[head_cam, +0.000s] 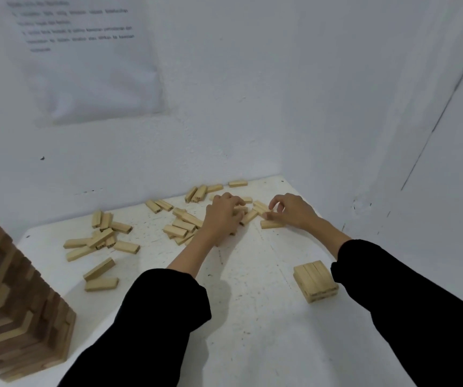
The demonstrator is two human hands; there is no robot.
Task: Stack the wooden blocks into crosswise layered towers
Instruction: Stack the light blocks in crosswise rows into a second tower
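One tall tower (pixel 21 308) is already built. It stands at the near left of the table (pixel 252 344), with lots of layers going crosswise. A second one has only just begun: the small stack (pixel 315 280) near my right sleeve (pixel 392 297) looks two layers high, with three blocks side by side on top. So I think about half the job is done, or a bit more.

Lots of loose blocks (pixel 102 238) lie flat and jumbled at the far side of the table, near the wall (pixel 252 107). All of them need to go on the small stack, so there is plenty left to do.

Both my hands are out in that far pile. My left hand (pixel 223 216) is curled down over a few blocks and seems to grab them. My right hand (pixel 291 212) pinches one block (pixel 262 208) with the thumb and bent fingers.

Some things I cannot see well. The back of my left hand hides how many blocks it holds. The tall tower is cut off at the left edge, so I cannot count its layers. The low layer of the small stack shows only at its side. The paper (pixel 85 65) on the wall has words, but they are too blurry to read.
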